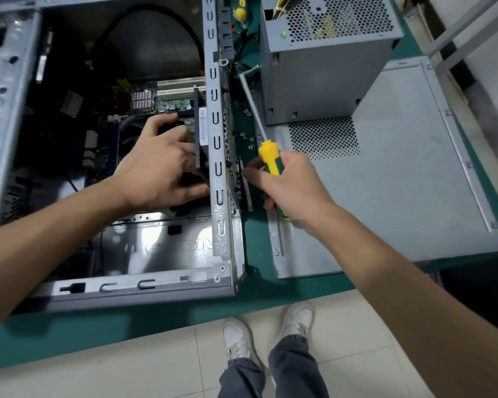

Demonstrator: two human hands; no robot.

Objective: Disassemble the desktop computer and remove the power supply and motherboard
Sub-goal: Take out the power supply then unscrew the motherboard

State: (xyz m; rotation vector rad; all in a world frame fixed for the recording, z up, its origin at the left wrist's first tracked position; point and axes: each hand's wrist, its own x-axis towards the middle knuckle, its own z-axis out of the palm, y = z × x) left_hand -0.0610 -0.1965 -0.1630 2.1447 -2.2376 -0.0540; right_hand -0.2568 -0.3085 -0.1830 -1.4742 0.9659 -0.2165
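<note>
Gripping a screwdriver (266,156), the right hand (295,186) touches the case (217,156).

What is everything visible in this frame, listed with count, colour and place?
computer case: 1, grey, open, left on bench
motherboard: 1, green, inside case
rear case fan: 1, black, inside the case's right wall, under left hand
power supply: 1, grey, out of case, upper right
side panel: 1, grey, flat at right
screwdriver: 1, yellow-green handle, in right hand
loose screws: several, silver, beside case
bench mat: 1, green
left hand: grips fan
right hand: grips screwdriver
shoes: 2, white, on floor
</note>
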